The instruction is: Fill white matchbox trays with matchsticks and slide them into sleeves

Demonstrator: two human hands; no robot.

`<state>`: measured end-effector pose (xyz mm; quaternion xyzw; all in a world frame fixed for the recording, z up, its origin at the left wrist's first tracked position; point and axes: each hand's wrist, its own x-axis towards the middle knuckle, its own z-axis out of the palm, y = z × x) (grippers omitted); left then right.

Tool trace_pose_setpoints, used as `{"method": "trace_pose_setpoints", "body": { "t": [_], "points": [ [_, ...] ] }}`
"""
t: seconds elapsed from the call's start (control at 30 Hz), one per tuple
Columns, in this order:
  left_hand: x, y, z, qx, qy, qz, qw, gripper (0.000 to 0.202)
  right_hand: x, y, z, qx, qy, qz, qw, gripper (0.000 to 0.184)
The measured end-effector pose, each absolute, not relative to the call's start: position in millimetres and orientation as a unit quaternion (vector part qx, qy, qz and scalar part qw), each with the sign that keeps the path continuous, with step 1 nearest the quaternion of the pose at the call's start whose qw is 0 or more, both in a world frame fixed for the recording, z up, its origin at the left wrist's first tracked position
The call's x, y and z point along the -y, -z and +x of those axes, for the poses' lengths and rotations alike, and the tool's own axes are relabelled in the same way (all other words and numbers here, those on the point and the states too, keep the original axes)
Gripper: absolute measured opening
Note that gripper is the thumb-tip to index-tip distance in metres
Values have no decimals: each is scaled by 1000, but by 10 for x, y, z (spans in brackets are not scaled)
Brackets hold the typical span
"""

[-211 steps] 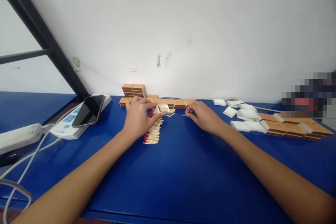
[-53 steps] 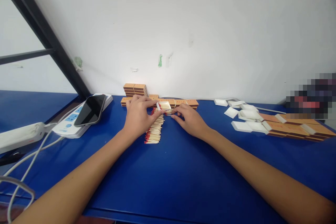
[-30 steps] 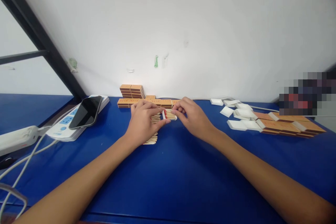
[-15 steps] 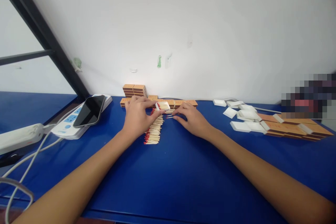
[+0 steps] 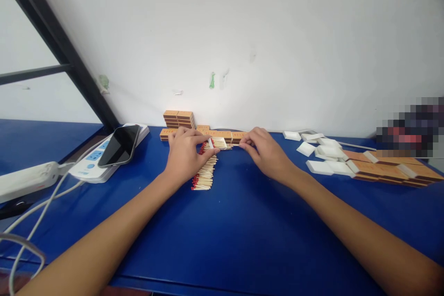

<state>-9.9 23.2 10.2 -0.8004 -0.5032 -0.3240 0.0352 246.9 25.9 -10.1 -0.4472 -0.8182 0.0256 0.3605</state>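
Observation:
My left hand (image 5: 185, 150) grips a small white matchbox tray (image 5: 218, 146) between thumb and fingers, with several matches lying in it. Just right of the tray, the thumb and fingers of my right hand (image 5: 265, 155) are pinched on what looks like a matchstick (image 5: 236, 145), its pale stick pointing toward the tray. Below the tray lies a long pile of red-headed matches (image 5: 204, 178) on the blue table. Behind both hands runs a row of orange matchboxes (image 5: 224, 134), partly hidden by my fingers.
More matchboxes (image 5: 178, 119) are stacked by the wall at the left. At the right lie loose white trays (image 5: 328, 151) and orange matchbox sleeves (image 5: 378, 169). A phone (image 5: 120, 145) rests on a power strip (image 5: 90, 166), with white cables nearby on the blue table (image 5: 222, 240).
My right hand has moved right and slightly up, away from the tray, and a match now shows at its fingertips. My left hand still holds the tray, moved slightly right.

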Motion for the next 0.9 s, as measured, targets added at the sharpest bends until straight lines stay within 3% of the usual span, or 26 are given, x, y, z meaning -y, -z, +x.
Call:
{"method": "trace_pose_setpoints", "body": {
  "t": [0.37,0.6,0.9],
  "points": [
    [-78,-90,48,471,331,-818,-12,36,-69,25,2263,840,-58,-395,366,11],
    [-128,-155,-1,501,338,-796,-23,33,-153,47,2325,793,-74,-440,415,15],
    [-191,-185,-67,528,359,-770,6,33,-415,377,2393,853,-45,-422,304,28]
  ]
}}
